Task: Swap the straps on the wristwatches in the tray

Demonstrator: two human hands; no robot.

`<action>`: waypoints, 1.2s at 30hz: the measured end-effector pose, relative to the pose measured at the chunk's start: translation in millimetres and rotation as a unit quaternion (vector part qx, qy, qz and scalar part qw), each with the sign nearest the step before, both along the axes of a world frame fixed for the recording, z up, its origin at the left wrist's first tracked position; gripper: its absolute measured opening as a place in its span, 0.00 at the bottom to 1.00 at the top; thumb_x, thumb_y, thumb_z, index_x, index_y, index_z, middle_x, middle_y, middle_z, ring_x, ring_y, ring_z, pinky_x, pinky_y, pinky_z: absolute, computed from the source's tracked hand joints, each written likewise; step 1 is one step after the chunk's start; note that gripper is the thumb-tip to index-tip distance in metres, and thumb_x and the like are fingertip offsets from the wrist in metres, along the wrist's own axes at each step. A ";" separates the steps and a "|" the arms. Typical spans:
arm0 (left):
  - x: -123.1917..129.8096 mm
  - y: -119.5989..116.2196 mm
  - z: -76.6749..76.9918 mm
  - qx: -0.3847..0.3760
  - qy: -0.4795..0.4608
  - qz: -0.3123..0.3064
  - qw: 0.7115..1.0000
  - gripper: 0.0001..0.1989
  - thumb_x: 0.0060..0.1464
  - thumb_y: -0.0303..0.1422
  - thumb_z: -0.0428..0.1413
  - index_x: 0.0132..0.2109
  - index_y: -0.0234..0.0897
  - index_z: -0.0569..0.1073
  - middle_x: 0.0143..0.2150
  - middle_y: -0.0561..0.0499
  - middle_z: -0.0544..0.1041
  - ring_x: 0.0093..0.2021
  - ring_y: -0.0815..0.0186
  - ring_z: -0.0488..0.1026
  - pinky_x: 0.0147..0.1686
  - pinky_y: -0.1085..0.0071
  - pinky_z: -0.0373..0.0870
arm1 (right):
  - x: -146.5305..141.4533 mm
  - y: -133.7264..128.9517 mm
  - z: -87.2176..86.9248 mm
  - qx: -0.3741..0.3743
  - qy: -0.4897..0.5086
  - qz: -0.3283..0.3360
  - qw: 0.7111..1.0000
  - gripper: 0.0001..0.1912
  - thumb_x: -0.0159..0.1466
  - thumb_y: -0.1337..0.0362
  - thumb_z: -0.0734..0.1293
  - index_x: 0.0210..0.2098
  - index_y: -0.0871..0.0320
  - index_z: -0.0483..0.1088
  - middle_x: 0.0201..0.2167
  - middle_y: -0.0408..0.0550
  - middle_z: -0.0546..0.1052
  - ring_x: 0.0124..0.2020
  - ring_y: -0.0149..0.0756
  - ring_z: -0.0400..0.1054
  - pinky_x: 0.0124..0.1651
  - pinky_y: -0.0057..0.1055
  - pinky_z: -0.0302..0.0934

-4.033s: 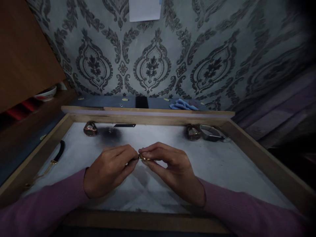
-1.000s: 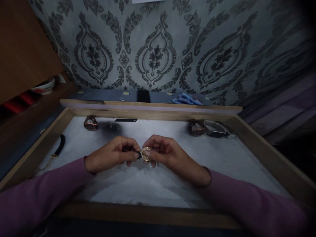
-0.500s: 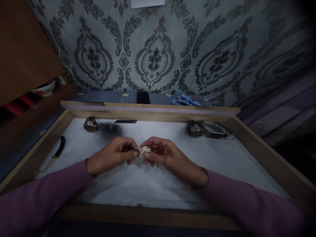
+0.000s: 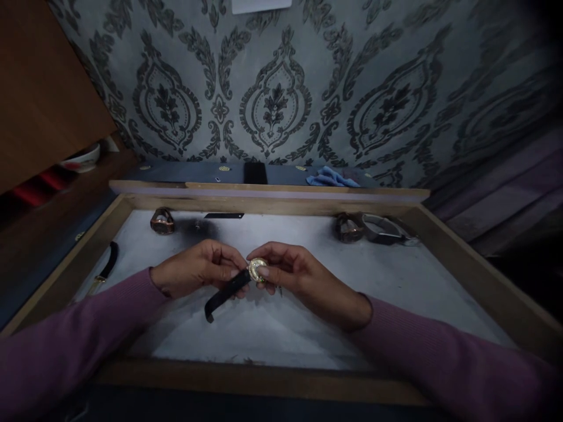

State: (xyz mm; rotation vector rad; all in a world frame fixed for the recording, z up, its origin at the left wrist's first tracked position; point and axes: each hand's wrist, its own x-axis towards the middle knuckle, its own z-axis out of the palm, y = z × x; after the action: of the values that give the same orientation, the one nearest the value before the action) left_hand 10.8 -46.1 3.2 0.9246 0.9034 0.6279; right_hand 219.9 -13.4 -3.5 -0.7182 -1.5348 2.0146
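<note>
- Fingers of the right hand [image 4: 294, 271] are clamped on the watch [image 4: 256, 269], thumb over the front edge of its gold face.
- Fingers of the left hand [image 4: 200, 271] are bunched at the upper end of the strap [image 4: 225, 296]; I cannot tell whether they pinch it.
- Both watch and strap are between the hands, held above the tray [image 4: 246, 378]. Strap slants down to the left, its lower end curled; I cannot tell whether it is joined to the watch.
- Watch is probably light, hard and a little slippery; best taken by the rim, sparing the face.
- Strap should be light and bendy, not fragile; best pinched near its end, by the watch.
- Counted in the tray: two brown watches [image 4: 162, 221] [image 4: 348, 228], one grey band [image 4: 382, 229], one black strip [image 4: 224, 215], one dark band [image 4: 109, 262].
- Beyond the tray: one blue cloth [image 4: 332, 176].
</note>
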 end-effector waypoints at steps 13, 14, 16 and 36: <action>6.2 0.5 3.3 0.063 0.089 0.004 0.994 0.10 0.48 0.36 0.63 0.31 0.32 0.76 0.24 0.51 0.77 0.23 0.71 0.71 0.25 0.76 0.67 | -0.5 -1.2 4.6 0.033 -0.014 -0.010 0.999 0.09 0.59 0.63 0.71 0.36 0.61 0.72 0.25 0.41 0.72 0.25 0.25 0.63 0.29 0.25 0.59; 5.3 0.6 4.4 0.075 0.100 -0.001 0.992 0.09 0.49 0.35 0.62 0.31 0.32 0.76 0.24 0.51 0.77 0.23 0.71 0.71 0.25 0.76 0.66 | -0.3 -1.9 6.5 0.035 -0.016 -0.013 0.999 0.09 0.59 0.62 0.71 0.36 0.62 0.72 0.25 0.41 0.72 0.25 0.25 0.63 0.29 0.25 0.59; 3.5 0.2 5.0 0.092 0.103 -0.008 0.990 0.08 0.49 0.34 0.62 0.31 0.32 0.76 0.25 0.51 0.77 0.24 0.72 0.70 0.25 0.77 0.65 | 0.1 -3.1 9.8 0.037 -0.018 -0.013 0.999 0.10 0.58 0.62 0.72 0.36 0.61 0.72 0.25 0.41 0.72 0.25 0.25 0.63 0.28 0.25 0.59; 14.0 -2.9 0.8 0.072 0.045 0.051 0.995 0.10 0.47 0.34 0.64 0.31 0.31 0.75 0.24 0.51 0.77 0.23 0.73 0.69 0.23 0.78 0.64 | -1.8 -1.1 0.6 -0.012 -0.008 -0.079 0.997 0.20 0.49 0.61 0.77 0.39 0.59 0.71 0.28 0.40 0.72 0.26 0.26 0.63 0.29 0.26 0.56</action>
State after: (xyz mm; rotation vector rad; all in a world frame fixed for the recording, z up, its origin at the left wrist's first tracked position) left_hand 24.8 -49.1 4.0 1.0471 1.0006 0.7523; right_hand 218.0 -14.5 -2.9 -0.8408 -1.4180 1.9181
